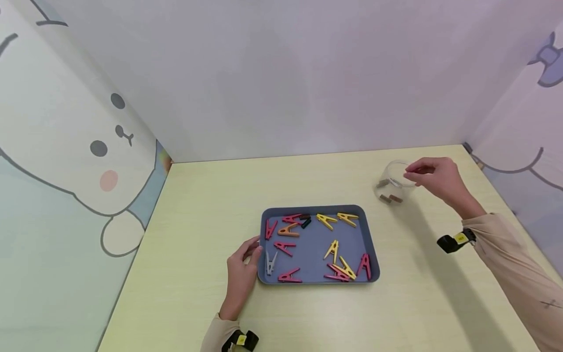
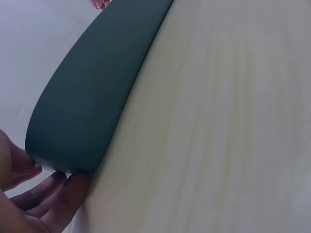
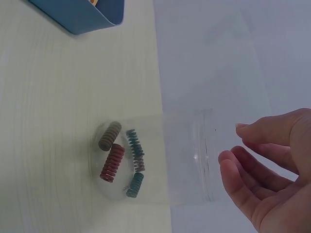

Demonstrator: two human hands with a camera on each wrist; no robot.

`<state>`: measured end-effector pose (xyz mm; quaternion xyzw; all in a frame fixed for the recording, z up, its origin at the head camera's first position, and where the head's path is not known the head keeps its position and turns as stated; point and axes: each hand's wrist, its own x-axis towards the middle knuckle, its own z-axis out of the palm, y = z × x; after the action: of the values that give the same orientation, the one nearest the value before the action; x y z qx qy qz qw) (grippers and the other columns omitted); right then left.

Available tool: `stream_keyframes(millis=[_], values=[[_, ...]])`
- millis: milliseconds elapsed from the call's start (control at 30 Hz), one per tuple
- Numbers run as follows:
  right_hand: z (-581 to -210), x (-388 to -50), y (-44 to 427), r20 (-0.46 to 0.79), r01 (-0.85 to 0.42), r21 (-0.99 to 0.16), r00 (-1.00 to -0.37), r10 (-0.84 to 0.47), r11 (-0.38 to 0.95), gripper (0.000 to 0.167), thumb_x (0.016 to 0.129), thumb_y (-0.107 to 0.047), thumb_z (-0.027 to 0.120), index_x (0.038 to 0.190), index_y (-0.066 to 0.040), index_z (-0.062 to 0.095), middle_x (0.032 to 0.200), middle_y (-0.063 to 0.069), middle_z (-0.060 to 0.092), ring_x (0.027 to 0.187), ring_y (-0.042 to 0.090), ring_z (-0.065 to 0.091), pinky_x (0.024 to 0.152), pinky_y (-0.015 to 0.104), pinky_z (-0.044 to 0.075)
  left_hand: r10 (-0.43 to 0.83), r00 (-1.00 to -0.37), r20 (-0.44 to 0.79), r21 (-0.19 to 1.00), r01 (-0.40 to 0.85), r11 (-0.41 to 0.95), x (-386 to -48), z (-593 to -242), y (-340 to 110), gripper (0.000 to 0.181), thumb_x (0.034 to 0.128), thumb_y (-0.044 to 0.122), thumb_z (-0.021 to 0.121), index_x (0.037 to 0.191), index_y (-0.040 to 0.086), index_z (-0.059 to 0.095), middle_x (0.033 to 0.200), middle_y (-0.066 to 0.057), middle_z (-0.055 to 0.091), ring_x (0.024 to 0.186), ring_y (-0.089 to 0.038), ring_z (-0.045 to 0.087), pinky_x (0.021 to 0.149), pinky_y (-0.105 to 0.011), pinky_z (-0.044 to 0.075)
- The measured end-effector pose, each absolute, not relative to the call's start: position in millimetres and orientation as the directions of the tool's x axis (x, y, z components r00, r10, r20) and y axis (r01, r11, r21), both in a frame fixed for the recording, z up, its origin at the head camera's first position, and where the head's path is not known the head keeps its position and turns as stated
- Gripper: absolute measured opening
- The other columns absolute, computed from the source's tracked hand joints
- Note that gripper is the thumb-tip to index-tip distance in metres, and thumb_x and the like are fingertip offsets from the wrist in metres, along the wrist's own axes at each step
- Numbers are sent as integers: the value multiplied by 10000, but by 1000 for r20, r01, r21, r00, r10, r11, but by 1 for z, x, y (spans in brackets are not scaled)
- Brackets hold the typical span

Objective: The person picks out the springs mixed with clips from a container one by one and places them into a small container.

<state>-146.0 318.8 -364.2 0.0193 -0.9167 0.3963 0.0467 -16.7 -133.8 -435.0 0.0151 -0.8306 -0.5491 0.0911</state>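
Note:
My right hand (image 1: 435, 178) is just past the rim of a clear jar (image 1: 398, 166), thumb and fingertips apart with nothing between them. In the right wrist view, several coil springs lie at the jar's bottom, among them a red spring (image 3: 112, 163), a brownish spring (image 3: 110, 136) and a teal spring (image 3: 135, 185). My left hand (image 1: 243, 266) touches the left side of a blue-grey tray (image 1: 308, 259), its fingertips against the outer wall. Inside are clothespins: several red, several yellow (image 1: 326, 221), one orange (image 1: 288, 231) and one grey (image 1: 270, 264). Two dark springs (image 1: 305, 223) lie near the back.
The pale wooden table (image 1: 198, 210) carries the tray at its middle and the jar at the back right. A whitish wall (image 1: 281, 88) rises behind its far edge. Panels with cartoon drawings stand left and right. Black straps circle both wrists.

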Motion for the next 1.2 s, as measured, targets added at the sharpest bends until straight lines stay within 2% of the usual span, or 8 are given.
stream_keyframes(millis=[167,333,400,767,1000,1200], values=[[-361,-144,319,96,-60,-718,-995,14,694,301,849,-293,714,1012,-40,695,867,36,686,674,102,628,585,256,473,-127,-981,146,910,83,405,-17,-435,-133,251,890,-1,624,1137,-39,652,985,-196,668,878,-277,649,793,-355,517],[-360,-142,319,110,-69,-716,-994,14,695,295,850,-295,713,1011,-49,695,889,8,671,721,149,638,582,238,471,-126,-981,148,908,84,411,-18,-437,-133,253,893,-1,621,1142,-37,650,990,-199,668,878,-274,650,789,-340,518],[-359,-141,318,117,-76,-716,-993,12,694,292,853,-295,710,1012,-51,695,896,2,664,724,118,632,582,230,474,-124,-981,147,910,85,406,-19,-437,-133,253,892,2,623,1141,-33,652,991,-200,668,880,-269,651,789,-348,519],[-354,-136,312,151,-103,-701,-989,6,705,267,856,-289,707,1001,-66,697,897,35,663,740,14,595,572,211,464,-123,-980,155,912,94,400,-21,-436,-130,252,893,-5,619,1141,-34,652,989,-204,667,881,-272,647,784,-339,516],[-354,-133,308,166,-130,-699,-986,-18,703,254,858,-268,706,1001,-58,699,928,66,657,742,-5,585,581,198,469,-133,-982,136,913,72,401,-22,-435,-128,245,888,-15,621,1129,-43,655,989,-215,664,876,-284,646,776,-351,518],[-353,-131,304,167,-139,-707,-986,-27,693,269,853,-248,714,1018,-37,696,972,105,654,755,-8,586,600,168,475,-132,-980,146,914,82,397,-31,-472,-137,255,908,98,637,1158,64,671,1000,-106,681,886,-188,649,772,-284,511]])
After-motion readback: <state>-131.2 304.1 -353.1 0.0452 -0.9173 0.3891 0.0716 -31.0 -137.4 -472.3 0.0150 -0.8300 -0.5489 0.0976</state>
